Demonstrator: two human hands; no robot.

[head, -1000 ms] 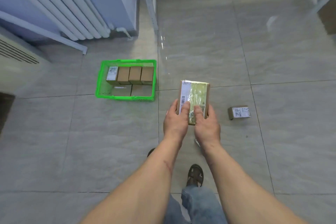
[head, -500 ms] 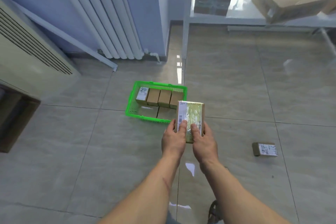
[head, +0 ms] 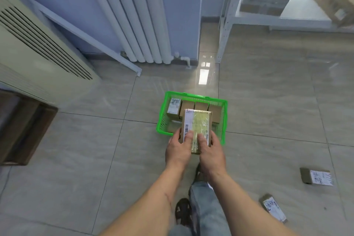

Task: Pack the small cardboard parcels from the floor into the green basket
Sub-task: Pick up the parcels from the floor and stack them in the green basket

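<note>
Grey floor tiles [head: 80, 159] carry a green basket [head: 160, 127] with four parcels [head: 186, 105] standing inside; above it, left hand [head: 177, 149] and right hand [head: 211, 152] grip one taped parcel [head: 197, 123].

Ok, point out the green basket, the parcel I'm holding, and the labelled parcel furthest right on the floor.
green basket [head: 160, 126]: head view, on its left rim.
held parcel [head: 197, 122]: head view, on its taped top face.
floor parcel [head: 320, 178]: head view, on its white label.
</note>
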